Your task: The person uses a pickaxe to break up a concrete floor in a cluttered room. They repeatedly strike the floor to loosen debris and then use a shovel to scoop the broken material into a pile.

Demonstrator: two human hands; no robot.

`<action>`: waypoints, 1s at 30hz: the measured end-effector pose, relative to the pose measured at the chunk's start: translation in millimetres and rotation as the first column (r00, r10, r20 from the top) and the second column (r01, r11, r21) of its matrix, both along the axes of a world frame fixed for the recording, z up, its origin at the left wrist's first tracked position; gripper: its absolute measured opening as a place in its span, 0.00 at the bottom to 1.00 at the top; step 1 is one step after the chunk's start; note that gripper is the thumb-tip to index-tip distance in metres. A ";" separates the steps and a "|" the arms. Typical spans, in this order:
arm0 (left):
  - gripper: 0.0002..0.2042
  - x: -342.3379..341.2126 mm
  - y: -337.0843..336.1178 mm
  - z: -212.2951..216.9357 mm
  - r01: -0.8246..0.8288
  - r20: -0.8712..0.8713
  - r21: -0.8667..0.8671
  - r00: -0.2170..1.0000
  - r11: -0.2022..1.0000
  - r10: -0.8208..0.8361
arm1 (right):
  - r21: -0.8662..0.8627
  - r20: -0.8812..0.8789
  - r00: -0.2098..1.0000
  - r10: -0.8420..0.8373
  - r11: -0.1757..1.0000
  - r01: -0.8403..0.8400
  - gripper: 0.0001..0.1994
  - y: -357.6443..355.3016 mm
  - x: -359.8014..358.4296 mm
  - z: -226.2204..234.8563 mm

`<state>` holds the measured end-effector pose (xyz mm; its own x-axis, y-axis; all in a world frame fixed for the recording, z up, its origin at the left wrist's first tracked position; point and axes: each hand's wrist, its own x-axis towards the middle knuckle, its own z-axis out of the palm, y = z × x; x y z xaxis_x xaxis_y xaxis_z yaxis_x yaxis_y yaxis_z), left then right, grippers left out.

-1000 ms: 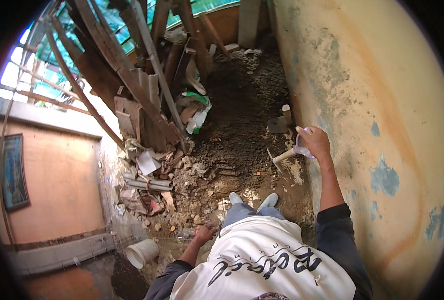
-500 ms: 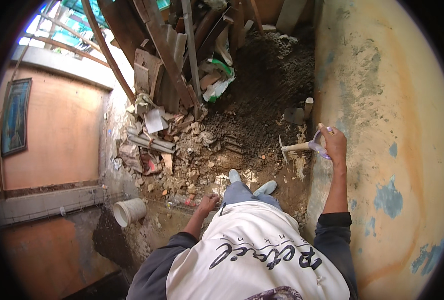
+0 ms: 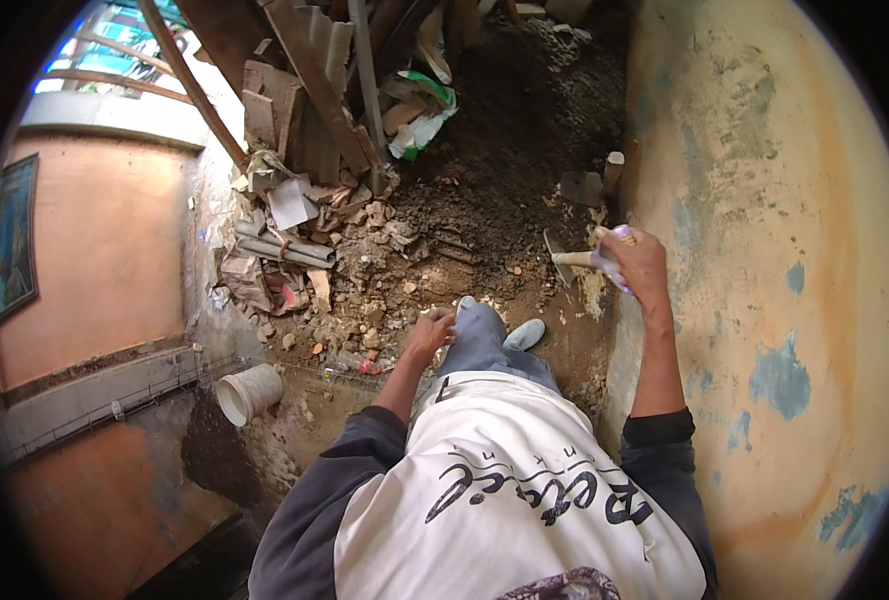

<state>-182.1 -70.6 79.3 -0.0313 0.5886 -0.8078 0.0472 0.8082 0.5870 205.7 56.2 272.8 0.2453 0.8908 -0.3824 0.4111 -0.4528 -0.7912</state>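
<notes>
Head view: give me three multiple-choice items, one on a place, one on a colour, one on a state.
1. Where does the white bucket lie?
A. low on the left, on its side
B. against the right wall
C. on the knee

2. What colour are the patches on the yellow wall?
A. red
B. blue
C. black

3. What is the right hand doing?
A. hanging open
B. gripping a trowel by the wall
C. resting on the knee

Answers: 1 A, its open mouth faces sideways beside the rubble. 2 B, blue shows where the paint has flaked. 3 B, the fingers are closed round the handle; the left hand rests on the knee.
</notes>
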 end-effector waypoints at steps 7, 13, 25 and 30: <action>0.26 127.8 77.5 28.0 0.380 0.269 0.033 0.887 0.924 -0.375 | -0.089 -0.042 0.998 0.038 0.995 -0.042 0.16 -16.2 -35.5 -12.5; 0.31 206.3 93.6 -5.5 0.288 0.740 -0.279 0.673 0.916 0.013 | -0.041 0.126 0.984 0.122 0.992 -0.118 0.25 -44.5 -77.7 -10.6; 0.25 226.3 118.6 3.3 0.090 0.508 -0.595 0.812 0.799 0.287 | -0.040 -0.013 1.000 0.000 0.999 -0.001 0.23 -76.9 -76.6 75.4; 0.20 213.5 140.8 -12.6 -0.059 0.423 -0.559 0.838 0.827 0.346 | -0.023 0.035 0.975 0.222 0.975 -0.221 0.26 -104.6 -53.2 139.3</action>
